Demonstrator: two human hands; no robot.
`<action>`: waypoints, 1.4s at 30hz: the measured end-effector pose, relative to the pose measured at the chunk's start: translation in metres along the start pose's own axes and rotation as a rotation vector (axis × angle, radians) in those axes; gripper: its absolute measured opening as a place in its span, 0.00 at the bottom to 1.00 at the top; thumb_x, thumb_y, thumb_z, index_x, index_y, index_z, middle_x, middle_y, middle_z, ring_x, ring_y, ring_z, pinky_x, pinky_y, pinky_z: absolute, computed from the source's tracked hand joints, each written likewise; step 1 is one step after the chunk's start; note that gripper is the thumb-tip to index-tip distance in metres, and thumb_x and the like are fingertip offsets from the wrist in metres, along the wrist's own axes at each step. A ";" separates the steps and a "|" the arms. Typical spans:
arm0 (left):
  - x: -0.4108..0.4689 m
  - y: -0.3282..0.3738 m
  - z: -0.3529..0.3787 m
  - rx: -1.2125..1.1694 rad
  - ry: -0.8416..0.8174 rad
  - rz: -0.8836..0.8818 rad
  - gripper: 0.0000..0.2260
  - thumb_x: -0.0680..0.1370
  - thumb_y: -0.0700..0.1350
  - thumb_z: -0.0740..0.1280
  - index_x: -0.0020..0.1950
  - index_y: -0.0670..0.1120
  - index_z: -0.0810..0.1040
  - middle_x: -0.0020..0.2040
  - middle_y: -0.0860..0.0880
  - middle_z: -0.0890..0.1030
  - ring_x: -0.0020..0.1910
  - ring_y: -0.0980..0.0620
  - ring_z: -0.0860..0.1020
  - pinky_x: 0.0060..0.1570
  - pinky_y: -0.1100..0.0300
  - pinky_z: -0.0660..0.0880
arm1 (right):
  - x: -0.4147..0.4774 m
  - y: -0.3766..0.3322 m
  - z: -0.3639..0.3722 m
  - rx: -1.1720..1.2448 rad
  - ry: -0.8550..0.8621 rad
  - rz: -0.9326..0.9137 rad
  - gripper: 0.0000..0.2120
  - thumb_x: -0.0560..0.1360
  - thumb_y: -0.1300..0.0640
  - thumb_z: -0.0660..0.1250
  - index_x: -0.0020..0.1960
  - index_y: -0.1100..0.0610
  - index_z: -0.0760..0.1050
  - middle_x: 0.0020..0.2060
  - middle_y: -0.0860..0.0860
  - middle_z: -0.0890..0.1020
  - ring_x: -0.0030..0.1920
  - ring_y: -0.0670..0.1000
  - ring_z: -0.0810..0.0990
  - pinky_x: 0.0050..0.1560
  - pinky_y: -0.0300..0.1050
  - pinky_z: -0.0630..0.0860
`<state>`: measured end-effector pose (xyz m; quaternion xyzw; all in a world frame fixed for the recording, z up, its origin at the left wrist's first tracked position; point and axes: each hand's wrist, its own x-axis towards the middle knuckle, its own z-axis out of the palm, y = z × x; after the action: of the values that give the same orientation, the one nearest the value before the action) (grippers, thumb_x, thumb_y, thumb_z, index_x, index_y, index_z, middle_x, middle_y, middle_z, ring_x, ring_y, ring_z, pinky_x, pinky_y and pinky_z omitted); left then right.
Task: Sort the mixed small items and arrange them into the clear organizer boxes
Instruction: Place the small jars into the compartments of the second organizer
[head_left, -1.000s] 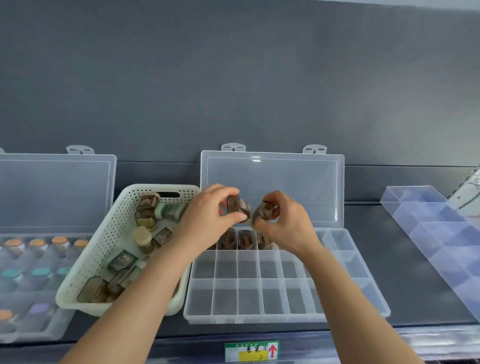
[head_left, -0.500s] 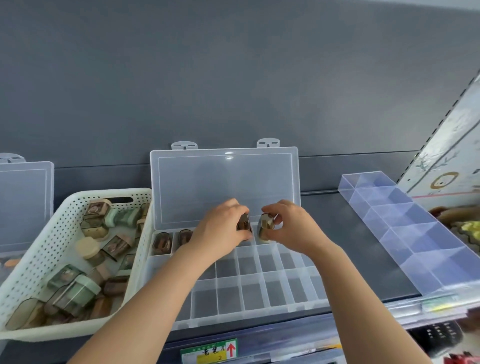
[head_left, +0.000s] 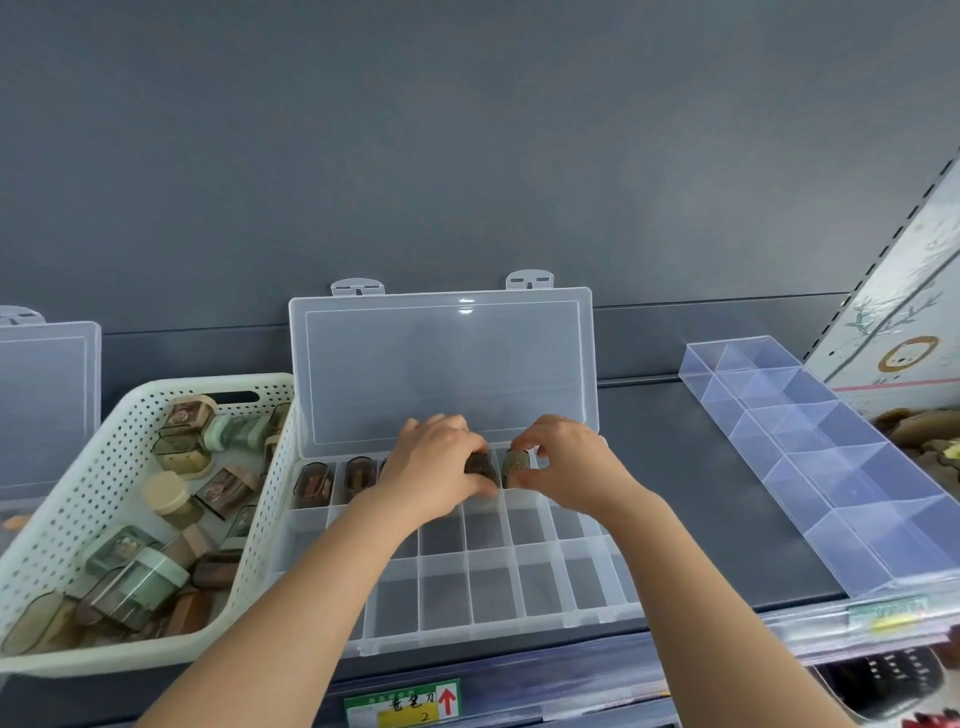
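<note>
Now, on my feed | fingers of left hand (head_left: 431, 470) pinch a dark case (head_left: 479, 464) | fingers of right hand (head_left: 569, 462) pinch an olive case (head_left: 515, 467) | both at the clear organizer box (head_left: 491, 632) back row | white basket (head_left: 57, 525) alongside, left.

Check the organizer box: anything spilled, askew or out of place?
Nothing stands out. The left hand pinches a brown case, the right hand an olive case, in the back row of the organizer box.
</note>
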<state>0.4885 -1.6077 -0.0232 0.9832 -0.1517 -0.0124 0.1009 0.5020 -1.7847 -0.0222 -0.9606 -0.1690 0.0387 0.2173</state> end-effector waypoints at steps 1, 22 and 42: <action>0.000 0.000 0.000 0.000 -0.003 0.003 0.17 0.75 0.59 0.65 0.60 0.54 0.78 0.52 0.52 0.75 0.54 0.50 0.71 0.54 0.53 0.66 | 0.000 0.000 0.000 0.003 0.002 0.000 0.14 0.70 0.49 0.72 0.55 0.51 0.80 0.52 0.48 0.79 0.51 0.48 0.76 0.49 0.43 0.75; -0.080 -0.052 -0.043 0.018 0.311 -0.288 0.16 0.77 0.52 0.66 0.64 0.50 0.78 0.55 0.51 0.78 0.57 0.49 0.73 0.55 0.53 0.70 | 0.009 -0.092 0.026 0.104 0.119 -0.381 0.10 0.73 0.58 0.67 0.54 0.56 0.81 0.48 0.53 0.81 0.50 0.53 0.77 0.50 0.46 0.74; -0.150 -0.176 -0.043 0.038 -0.212 -0.647 0.09 0.73 0.47 0.67 0.52 0.49 0.80 0.46 0.50 0.80 0.42 0.51 0.77 0.45 0.56 0.77 | 0.055 -0.236 0.086 -0.298 -0.079 -0.573 0.14 0.75 0.55 0.57 0.50 0.54 0.82 0.48 0.52 0.77 0.54 0.55 0.69 0.57 0.48 0.67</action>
<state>0.3996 -1.3901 -0.0172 0.9753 0.1581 -0.1432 0.0569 0.4678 -1.5306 0.0017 -0.8929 -0.4446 -0.0120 0.0696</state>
